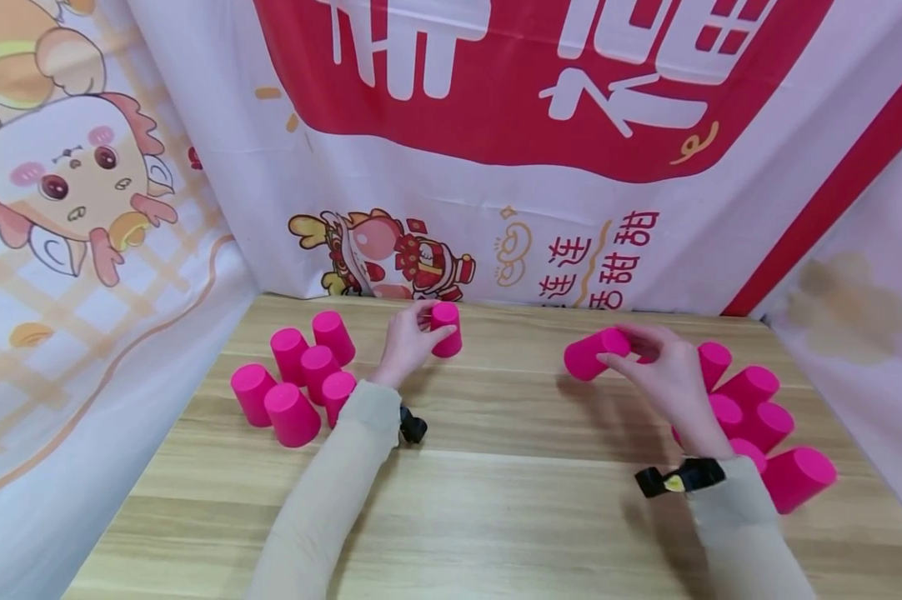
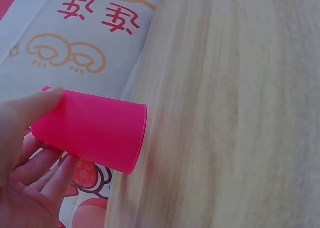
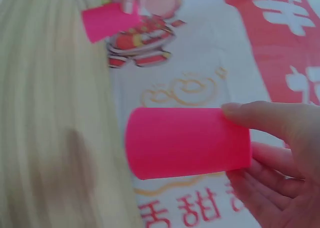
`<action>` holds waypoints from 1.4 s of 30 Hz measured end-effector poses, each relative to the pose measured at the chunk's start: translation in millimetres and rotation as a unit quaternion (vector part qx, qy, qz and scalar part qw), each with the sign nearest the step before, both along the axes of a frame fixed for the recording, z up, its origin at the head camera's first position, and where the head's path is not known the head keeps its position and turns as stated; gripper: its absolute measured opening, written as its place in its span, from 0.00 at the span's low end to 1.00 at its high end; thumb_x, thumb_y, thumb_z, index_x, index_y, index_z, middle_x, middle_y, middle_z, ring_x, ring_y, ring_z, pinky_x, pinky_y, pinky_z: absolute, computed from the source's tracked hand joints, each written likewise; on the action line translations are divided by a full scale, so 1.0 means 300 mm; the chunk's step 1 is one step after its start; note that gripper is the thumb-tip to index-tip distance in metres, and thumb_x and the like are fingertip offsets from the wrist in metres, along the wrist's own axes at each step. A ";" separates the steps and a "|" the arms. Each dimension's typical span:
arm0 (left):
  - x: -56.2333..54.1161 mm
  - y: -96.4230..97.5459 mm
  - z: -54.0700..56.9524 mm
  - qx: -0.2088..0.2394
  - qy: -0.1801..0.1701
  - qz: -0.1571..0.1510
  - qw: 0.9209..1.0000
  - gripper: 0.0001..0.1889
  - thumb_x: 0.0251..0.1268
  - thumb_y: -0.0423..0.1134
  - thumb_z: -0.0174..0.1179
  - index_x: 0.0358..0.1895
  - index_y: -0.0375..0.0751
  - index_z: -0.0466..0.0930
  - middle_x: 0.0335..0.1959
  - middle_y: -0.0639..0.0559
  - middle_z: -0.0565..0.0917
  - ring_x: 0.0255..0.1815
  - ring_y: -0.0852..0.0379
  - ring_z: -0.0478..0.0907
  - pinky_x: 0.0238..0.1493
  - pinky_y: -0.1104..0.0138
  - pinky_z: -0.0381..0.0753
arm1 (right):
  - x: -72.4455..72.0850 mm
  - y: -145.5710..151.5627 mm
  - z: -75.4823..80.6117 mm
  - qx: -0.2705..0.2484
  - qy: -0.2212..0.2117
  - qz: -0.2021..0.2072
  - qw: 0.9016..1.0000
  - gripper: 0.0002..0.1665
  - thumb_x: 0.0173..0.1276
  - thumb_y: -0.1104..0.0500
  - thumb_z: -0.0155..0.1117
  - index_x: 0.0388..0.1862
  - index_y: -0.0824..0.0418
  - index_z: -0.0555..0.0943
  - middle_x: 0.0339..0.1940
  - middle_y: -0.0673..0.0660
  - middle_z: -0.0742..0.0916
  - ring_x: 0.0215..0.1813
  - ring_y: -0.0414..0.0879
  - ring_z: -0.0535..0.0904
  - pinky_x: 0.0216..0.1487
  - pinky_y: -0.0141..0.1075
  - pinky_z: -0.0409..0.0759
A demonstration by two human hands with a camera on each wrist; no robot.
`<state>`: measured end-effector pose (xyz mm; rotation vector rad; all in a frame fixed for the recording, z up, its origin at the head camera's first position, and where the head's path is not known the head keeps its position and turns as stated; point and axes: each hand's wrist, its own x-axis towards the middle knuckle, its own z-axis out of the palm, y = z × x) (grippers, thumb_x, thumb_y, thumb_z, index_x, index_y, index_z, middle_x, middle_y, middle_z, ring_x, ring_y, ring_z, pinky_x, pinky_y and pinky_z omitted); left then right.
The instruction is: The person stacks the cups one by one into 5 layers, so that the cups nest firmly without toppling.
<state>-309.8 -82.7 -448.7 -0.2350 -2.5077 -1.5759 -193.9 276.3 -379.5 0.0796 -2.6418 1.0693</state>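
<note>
Near the back edge of the table, my left hand (image 1: 412, 340) grips a pink cup (image 1: 447, 330) near its closed end, thumb on one side and fingers on the other. That cup stands upside down, open rim toward the tabletop, and fills the middle of the left wrist view. Further right, my right hand (image 1: 664, 371) holds another pink cup (image 1: 590, 353) between thumb and fingers. It is tilted, its rim pointing left and down, with a shadow on the wood below. In the right wrist view this cup (image 3: 187, 143) lies across the picture, with the left hand's cup (image 3: 110, 21) beyond.
Several upside-down pink cups (image 1: 292, 415) stand in a cluster left of my left forearm. Another group of pink cups (image 1: 799, 479) stands close together at the right, partly hidden by my right hand and wrist. A printed cloth (image 1: 421, 183) hangs behind the wooden table (image 1: 481, 517).
</note>
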 end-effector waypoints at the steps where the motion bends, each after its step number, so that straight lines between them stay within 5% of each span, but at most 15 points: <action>1: 0.001 -0.001 0.000 0.000 -0.001 0.000 1.000 0.29 0.62 0.39 0.74 0.65 0.37 0.77 0.58 0.42 0.83 0.58 0.47 0.81 0.59 0.58 0.80 | -0.015 -0.015 -0.008 0.000 0.002 0.007 1.000 0.37 0.64 0.47 0.77 0.68 0.60 0.79 0.59 0.62 0.84 0.56 0.58 0.82 0.50 0.40 0.85; 5: 0.003 -0.003 0.000 -0.001 -0.006 -0.001 1.000 0.30 0.62 0.39 0.74 0.68 0.39 0.76 0.60 0.43 0.82 0.59 0.47 0.80 0.60 0.58 0.79 | -0.071 -0.083 -0.041 -0.014 0.012 0.043 0.999 0.34 0.62 0.54 0.80 0.65 0.64 0.80 0.57 0.64 0.84 0.56 0.60 0.83 0.53 0.53 0.83; 15: 0.060 0.011 0.056 -0.013 0.022 0.005 1.000 0.33 0.62 0.42 0.74 0.70 0.43 0.73 0.68 0.48 0.77 0.69 0.47 0.71 0.70 0.56 0.69 | -0.167 -0.241 -0.102 -0.033 0.000 0.073 0.997 0.33 0.60 0.56 0.81 0.63 0.63 0.82 0.55 0.60 0.85 0.55 0.56 0.83 0.56 0.50 0.82; 21: 0.129 0.021 0.122 0.000 0.041 -0.019 0.999 0.33 0.64 0.39 0.73 0.71 0.44 0.72 0.69 0.49 0.76 0.69 0.48 0.71 0.70 0.57 0.69 | -0.218 -0.295 -0.110 -0.055 -0.012 0.064 0.996 0.32 0.60 0.56 0.81 0.63 0.62 0.83 0.55 0.58 0.86 0.55 0.52 0.82 0.59 0.48 0.80; 32: 0.277 -0.079 0.227 -0.062 0.090 -0.028 0.994 0.35 0.62 0.43 0.74 0.72 0.48 0.72 0.69 0.51 0.75 0.69 0.49 0.71 0.67 0.53 0.72 | -0.301 -0.390 -0.096 -0.083 -0.025 0.095 0.992 0.30 0.61 0.59 0.80 0.61 0.66 0.83 0.52 0.58 0.86 0.51 0.50 0.82 0.56 0.44 0.81; 42: 0.389 -0.200 0.221 -0.089 0.080 -0.015 0.993 0.38 0.57 0.47 0.78 0.72 0.48 0.73 0.69 0.50 0.75 0.69 0.45 0.71 0.65 0.47 0.74 | -0.344 -0.455 -0.098 -0.046 -0.055 0.091 0.993 0.29 0.62 0.60 0.79 0.62 0.63 0.83 0.51 0.57 0.86 0.52 0.48 0.80 0.56 0.41 0.80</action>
